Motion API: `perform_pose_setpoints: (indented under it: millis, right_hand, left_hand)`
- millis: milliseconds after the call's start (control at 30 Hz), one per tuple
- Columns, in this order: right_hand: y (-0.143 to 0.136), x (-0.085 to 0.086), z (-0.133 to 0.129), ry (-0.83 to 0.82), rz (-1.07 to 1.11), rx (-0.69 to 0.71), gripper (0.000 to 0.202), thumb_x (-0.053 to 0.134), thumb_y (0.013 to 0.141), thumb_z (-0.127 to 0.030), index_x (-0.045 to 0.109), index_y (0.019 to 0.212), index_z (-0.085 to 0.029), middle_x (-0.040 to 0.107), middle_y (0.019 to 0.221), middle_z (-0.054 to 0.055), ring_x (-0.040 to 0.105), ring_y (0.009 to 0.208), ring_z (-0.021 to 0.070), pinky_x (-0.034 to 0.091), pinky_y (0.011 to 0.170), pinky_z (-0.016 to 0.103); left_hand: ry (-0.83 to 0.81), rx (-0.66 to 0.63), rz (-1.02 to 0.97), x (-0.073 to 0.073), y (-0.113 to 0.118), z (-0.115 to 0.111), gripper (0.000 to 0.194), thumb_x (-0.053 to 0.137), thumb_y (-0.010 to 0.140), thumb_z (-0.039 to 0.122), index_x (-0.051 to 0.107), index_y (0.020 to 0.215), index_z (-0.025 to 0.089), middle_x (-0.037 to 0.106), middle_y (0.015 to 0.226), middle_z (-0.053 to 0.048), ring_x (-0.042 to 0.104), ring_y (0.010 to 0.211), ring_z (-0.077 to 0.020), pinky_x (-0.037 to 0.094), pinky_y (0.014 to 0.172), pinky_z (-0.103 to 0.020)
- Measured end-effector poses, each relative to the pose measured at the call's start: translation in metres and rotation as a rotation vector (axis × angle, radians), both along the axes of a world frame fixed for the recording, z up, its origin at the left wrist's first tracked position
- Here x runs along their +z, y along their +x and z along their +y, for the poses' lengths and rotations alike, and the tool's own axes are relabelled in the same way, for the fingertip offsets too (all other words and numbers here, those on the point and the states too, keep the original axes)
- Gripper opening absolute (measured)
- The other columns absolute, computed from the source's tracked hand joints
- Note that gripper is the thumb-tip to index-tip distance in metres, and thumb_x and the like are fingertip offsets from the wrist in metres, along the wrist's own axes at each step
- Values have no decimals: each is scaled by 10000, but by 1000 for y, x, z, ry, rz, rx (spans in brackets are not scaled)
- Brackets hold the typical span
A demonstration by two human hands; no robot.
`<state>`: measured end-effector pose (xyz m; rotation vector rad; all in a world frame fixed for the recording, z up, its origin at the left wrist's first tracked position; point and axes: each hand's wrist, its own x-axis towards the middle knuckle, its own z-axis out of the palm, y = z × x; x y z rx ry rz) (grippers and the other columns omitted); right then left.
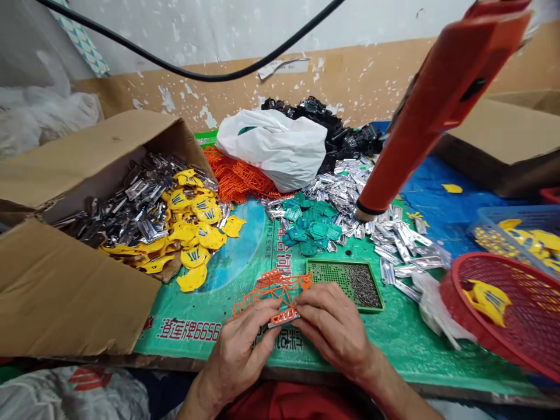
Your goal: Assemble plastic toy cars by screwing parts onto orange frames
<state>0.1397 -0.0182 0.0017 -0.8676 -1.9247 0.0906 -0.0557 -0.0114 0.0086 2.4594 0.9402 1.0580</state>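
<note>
An orange lattice plastic frame [262,294] is held above the front of the green table sheet. My left hand [245,344] pinches its lower left side, thumb and fingers pressed together. My right hand [335,326] grips its right side, fingers curled round the edge. Between my fingertips a silvery strip shows along the lower edge of the orange frame; how the two are joined cannot be made out. Just behind my right hand lies a green tray [326,279] with small dark metal pieces in its right part.
A red electric screwdriver-like tool [429,111] hangs at the right. Behind are teal parts [311,224], silver parts [400,239] and a white bag [275,146]. A cardboard box [65,291] with yellow parts [192,233] stands left, a red basket [452,291] right.
</note>
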Motion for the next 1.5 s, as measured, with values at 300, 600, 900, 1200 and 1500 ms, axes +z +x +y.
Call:
perform_pose_setpoints:
  millis: [300,600,900,1200,1500]
  right_hand:
    - [0,-3,-5,-2,-33,-22,88,646,820,-140,624,905,-137,703,837,60,595,761,148,427,656,299]
    - [1,-8,-9,18,-62,-6,131,667,801,-130,620,923,-134,710,866,57,591,771,154,419,661,300]
    - [0,-15,-16,-21,-59,5,149,661,812,-149,617,954,-140,700,899,53,580,793,157,403,671,303]
    - [3,-11,-18,-57,-83,-7,82,608,854,-182,624,931,-159,700,908,36,571,785,148,373,665,307]
    - [4,-13,-18,-23,-51,-13,81,616,848,-179,618,926,-157,703,916,46,572,807,159,378,682,316]
  left_hand:
    - [55,-24,83,1,-6,0,163,513,892,126,600,1031,132,732,1008,-108,693,953,-149,536,881,-214]
    - [139,-36,200,3,-10,-3,170,493,899,135,591,1038,143,739,1016,-96,692,977,-162,537,877,-239]
    - [75,-76,138,4,-13,-2,166,540,877,133,580,1037,149,741,973,-108,703,929,-160,552,844,-230]
    - [-10,-103,96,6,-6,-1,192,554,858,116,573,1044,162,729,986,-114,698,924,-169,572,808,-252]
    - [16,-92,109,5,-5,-3,176,552,865,122,582,1038,137,722,1009,-124,687,957,-153,540,862,-222]
